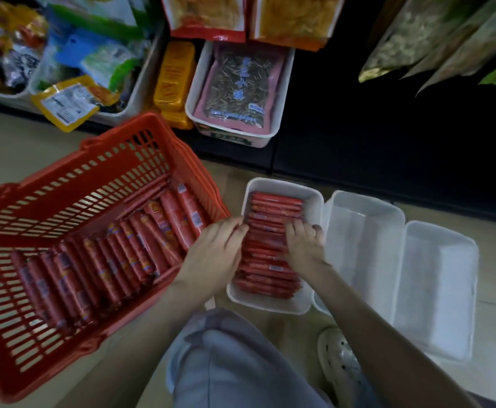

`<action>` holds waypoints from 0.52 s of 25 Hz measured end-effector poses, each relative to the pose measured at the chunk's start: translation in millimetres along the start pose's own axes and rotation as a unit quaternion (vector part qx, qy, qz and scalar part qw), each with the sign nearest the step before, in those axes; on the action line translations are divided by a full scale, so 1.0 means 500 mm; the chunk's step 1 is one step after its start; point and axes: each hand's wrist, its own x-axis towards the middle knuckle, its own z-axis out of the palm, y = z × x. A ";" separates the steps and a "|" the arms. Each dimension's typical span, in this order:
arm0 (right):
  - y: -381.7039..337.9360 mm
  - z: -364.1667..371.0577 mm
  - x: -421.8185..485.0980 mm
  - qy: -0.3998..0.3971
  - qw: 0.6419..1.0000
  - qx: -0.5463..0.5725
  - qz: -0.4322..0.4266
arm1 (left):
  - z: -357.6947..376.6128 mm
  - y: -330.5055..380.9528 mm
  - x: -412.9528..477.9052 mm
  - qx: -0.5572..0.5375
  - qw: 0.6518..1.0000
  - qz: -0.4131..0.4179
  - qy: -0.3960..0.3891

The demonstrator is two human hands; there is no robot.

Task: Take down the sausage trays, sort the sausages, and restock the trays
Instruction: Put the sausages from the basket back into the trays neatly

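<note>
I am pressing the left hand (220,248) and right hand (301,245), fingers fairly straight and gripping nothing, onto the red-wrapped sausages (273,207) filling the white rectangular plastic tray (270,304) on the floor. Pressing unevenly is risking slick sausages sliding over its rim.

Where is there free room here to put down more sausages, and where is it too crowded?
Free: the empty tray right beside the filled tray, the second empty tray further right, and the floor strip between the red basket and the shelf. Crowded: the filled tray, where the left hand and right hand lie on the sausages, and the basket's sausage-lined bottom.
</note>
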 end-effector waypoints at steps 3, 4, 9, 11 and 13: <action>-0.042 -0.073 0.013 0.172 0.983 0.046 -0.053 | -0.037 -0.069 -0.049 -0.028 0.997 -0.051 0.052; -0.060 -0.107 0.017 0.254 0.963 0.066 -0.066 | -0.043 -0.100 -0.064 -0.020 0.996 -0.074 0.050; -0.255 -0.257 0.056 0.404 0.869 0.145 -0.246 | 0.000 -0.269 -0.127 0.110 0.972 -0.179 -0.105; -0.365 -0.224 0.092 0.331 0.869 0.112 -0.350 | 0.033 -0.310 -0.134 0.125 0.962 -0.158 -0.185; -0.433 -0.141 0.121 0.239 0.879 0.006 -0.413 | 0.080 -0.337 -0.135 0.145 0.948 -0.105 -0.262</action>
